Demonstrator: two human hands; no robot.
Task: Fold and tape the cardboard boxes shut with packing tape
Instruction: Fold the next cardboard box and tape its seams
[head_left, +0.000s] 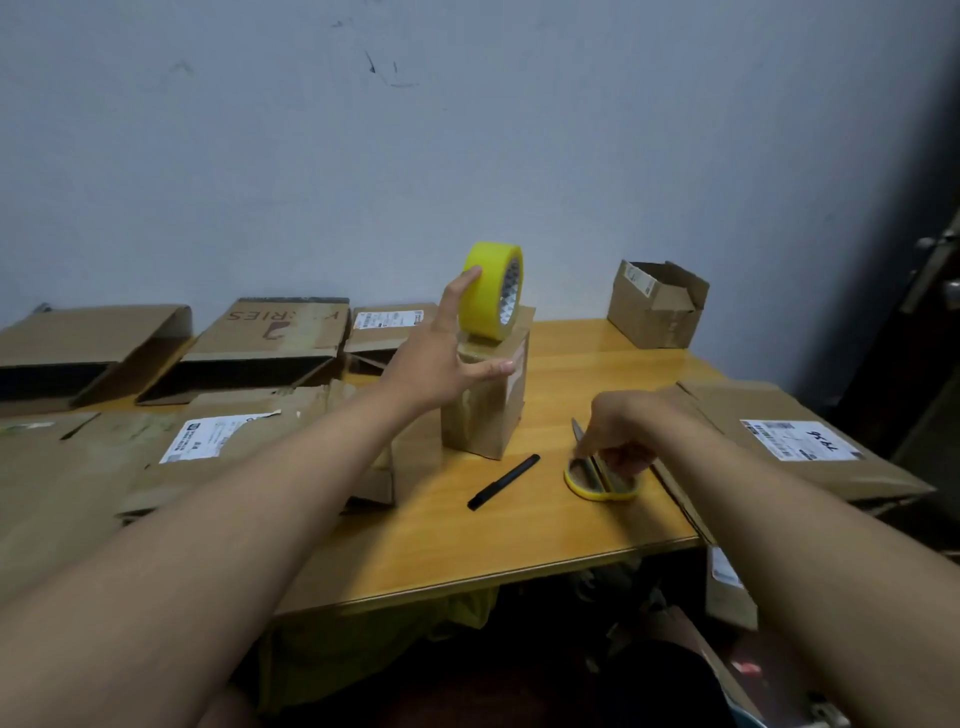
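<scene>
Two bare forearms enter from the 7 and 5 o'clock corners, no sleeves, watch or rings showing. The left hand (441, 358) has long, slim fingers with short nails; the right hand (621, 431) shows its back and knuckles.

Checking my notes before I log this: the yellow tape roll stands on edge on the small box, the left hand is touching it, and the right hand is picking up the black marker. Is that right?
Not quite. The right hand is on the yellow-handled scissors, not the black marker, which lies untouched on the table. The head view shows this. The rest holds: the yellow tape roll stands on edge on the small box, with the left hand touching it.
</scene>
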